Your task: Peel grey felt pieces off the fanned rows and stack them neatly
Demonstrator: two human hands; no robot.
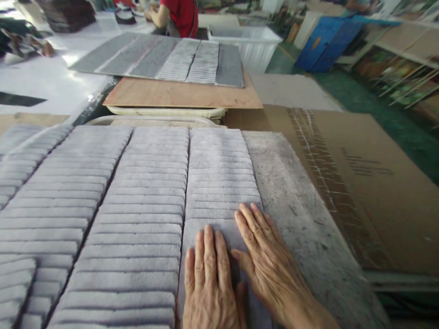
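Note:
Several rows of overlapping grey fabric pieces (137,214) cover a grey board (284,183). My left hand (211,278) lies flat, fingers stretched out, on the front part of the rightmost row (222,173). Beside it, my right hand (270,260) rests on the same row near its right edge, fingers extended and thumb pointing toward my left hand. Neither hand grips anything. The fabric under both palms is hidden. At the lower left, a further stack of pieces (15,283) lies on top of the rows.
Beyond the rows, another grey board (229,64) with fabric strips lies on a plywood sheet (185,93). Flattened cardboard (387,183) lies to the right. Farther back are a white bin (257,48), a blue cabinet (329,43) and a person in a red shirt (181,16).

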